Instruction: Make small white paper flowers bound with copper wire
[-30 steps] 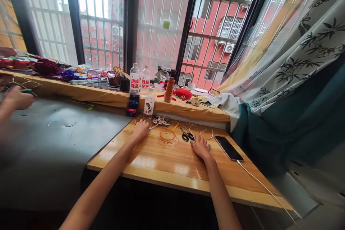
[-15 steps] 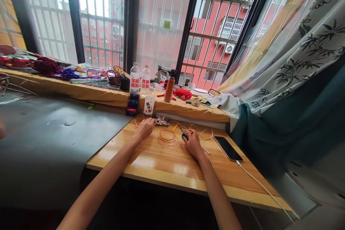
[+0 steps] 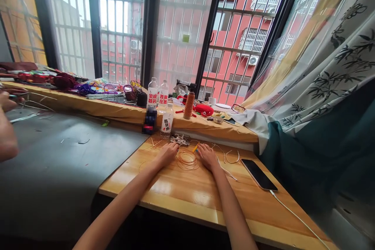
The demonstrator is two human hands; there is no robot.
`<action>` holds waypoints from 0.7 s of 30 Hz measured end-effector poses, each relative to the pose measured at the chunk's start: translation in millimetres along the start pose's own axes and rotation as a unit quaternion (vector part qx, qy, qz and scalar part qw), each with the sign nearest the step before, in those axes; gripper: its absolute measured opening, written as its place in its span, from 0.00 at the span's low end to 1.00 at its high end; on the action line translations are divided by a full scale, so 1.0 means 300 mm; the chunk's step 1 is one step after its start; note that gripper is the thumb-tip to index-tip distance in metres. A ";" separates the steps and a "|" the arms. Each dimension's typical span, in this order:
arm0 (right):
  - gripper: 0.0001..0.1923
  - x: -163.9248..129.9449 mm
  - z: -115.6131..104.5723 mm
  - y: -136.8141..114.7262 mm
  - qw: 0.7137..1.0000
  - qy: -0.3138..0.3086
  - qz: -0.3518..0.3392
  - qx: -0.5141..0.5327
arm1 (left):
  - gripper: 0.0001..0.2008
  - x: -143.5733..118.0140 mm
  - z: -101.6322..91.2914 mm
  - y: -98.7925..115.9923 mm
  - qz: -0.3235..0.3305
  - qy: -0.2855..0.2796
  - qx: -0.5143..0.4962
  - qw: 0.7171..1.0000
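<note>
Both hands had been shifted inward since the earlier frame, when the right hand sat on the scissors; now the right hand (image 3: pixel 206 155) was laid just right of the coil of copper wire (image 3: pixel 187 159), and the scissors were no longer seen. Left hand (image 3: pixel 167 153) was placed on the wooden bench (image 3: pixel 187 191) at the coil's left edge, its fingers (image 3: pixel 175 147) curled loosely toward a small metal cluster (image 3: pixel 179 139); whether anything was pinched could not be told. Right fingers (image 3: pixel 201 148) were bent down over the bench beside a small yellow piece (image 3: pixel 195 148); a grip on anything could not be told either. The coil was lying flat between the two hands, touching or nearly touching both. Loose wire offcuts (image 3: pixel 231 158) were scattered to the right. A phone (image 3: pixel 259 174) with a white cable (image 3: pixel 295 216) was lying further right, well apart. A labelled water bottle (image 3: pixel 167 121) was standing behind the hands. Another person's hand (image 3: pixel 6 101) was seen at the far left edge.
</note>
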State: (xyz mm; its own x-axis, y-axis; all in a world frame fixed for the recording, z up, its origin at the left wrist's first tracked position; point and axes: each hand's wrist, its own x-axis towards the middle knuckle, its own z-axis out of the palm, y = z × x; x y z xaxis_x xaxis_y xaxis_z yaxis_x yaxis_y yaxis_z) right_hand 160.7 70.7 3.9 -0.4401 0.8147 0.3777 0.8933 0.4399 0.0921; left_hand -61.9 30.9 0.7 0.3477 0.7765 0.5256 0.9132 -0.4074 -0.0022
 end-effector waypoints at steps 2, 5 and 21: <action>0.19 0.001 0.003 0.003 0.999 -0.051 0.001 0.015 | 0.06 0.000 0.000 -0.009 -0.004 0.011 0.000 1.000; 0.22 -0.018 -0.003 0.001 0.997 -0.051 0.039 0.037 | 0.07 0.002 -0.008 -0.018 -0.009 0.028 -0.002 1.000; 0.25 -0.050 -0.034 -0.007 0.992 -0.046 0.090 0.079 | 0.08 0.004 -0.009 -0.006 0.010 0.056 -0.021 0.998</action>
State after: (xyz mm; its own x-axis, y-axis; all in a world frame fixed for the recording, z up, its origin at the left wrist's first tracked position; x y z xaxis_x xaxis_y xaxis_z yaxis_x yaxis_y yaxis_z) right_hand 166.4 53.6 7.5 -0.2885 0.9129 0.2888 0.9356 0.3328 -0.1176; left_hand -63.7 31.4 3.7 0.3382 0.7096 0.6181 0.8958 -0.4440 0.0197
